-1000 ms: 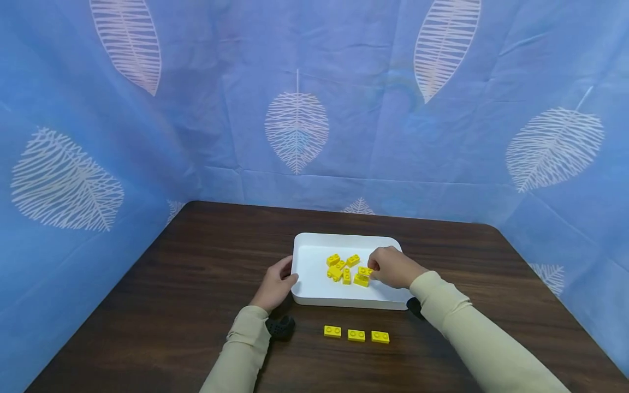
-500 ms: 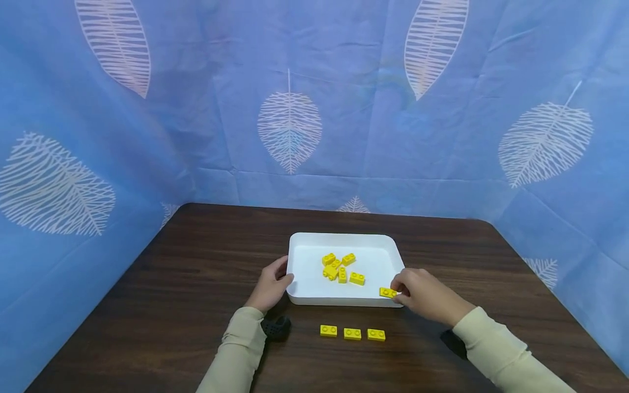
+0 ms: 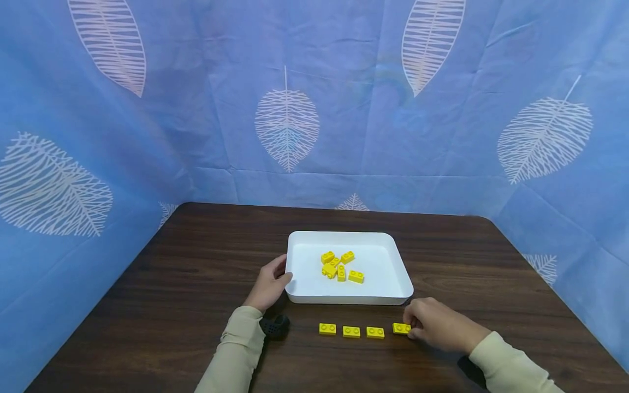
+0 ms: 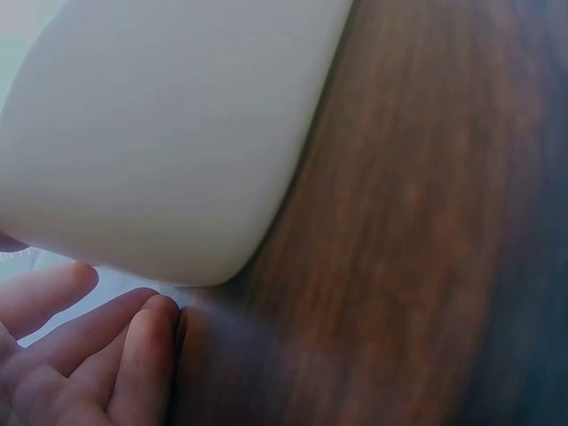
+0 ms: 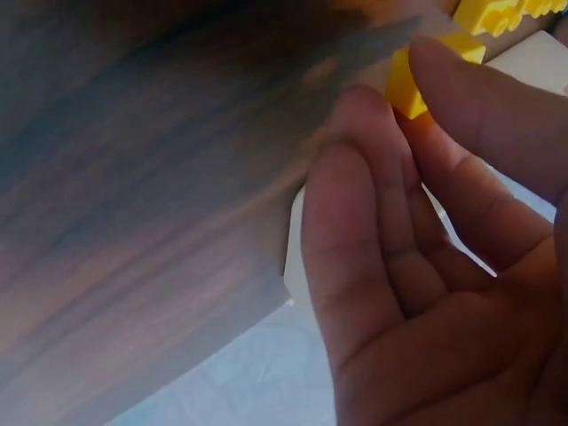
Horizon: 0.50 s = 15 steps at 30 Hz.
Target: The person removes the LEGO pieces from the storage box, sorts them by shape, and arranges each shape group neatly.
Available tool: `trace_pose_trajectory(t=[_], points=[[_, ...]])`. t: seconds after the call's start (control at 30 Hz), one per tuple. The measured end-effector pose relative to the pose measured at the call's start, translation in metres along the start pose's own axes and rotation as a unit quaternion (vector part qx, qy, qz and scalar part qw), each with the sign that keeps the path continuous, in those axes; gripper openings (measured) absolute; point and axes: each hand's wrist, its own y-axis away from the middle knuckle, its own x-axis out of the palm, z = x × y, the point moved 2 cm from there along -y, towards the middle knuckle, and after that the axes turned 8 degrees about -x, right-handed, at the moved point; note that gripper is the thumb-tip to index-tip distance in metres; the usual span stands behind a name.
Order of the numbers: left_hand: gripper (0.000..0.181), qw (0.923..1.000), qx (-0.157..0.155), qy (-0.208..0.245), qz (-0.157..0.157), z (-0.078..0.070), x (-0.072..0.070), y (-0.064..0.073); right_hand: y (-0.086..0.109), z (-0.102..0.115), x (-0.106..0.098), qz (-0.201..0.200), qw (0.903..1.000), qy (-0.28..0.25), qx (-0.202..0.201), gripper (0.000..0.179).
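Observation:
My right hand (image 3: 439,325) pinches a yellow two-stud toy brick (image 3: 400,328) between thumb and fingers, low over the table at the right end of a row. In the right wrist view the thumb and fingertips partly cover that brick (image 5: 406,87). Three like bricks lie to its left, the nearest being a yellow brick (image 3: 375,333). At the left side of a white tray (image 3: 383,267), my left hand (image 3: 266,286) grips the edge, thumb at the rim. The left wrist view has the fingers (image 4: 146,355) curled beside the tray's outer wall.
Several yellow bricks (image 3: 356,277) lie loosely grouped in the tray, some leaning on each other. The dark wooden table (image 3: 216,256) extends around it. A blue cloth with white leaf prints (image 3: 206,109) hangs behind and at both sides.
My right hand has taken a yellow brick from the tray, carried it over the near right corner and down to the row's right end. My left hand stays at the tray.

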Motion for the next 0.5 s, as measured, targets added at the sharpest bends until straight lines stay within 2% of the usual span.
trace_pose_trajectory(t=[0.5], points=[[0.050, 1.0000, -0.002, 0.004, -0.001, 0.0017, 0.0003, -0.0019, -0.0045, -0.0028, 0.0078, 0.037, 0.9993, -0.008, 0.008, 0.017]])
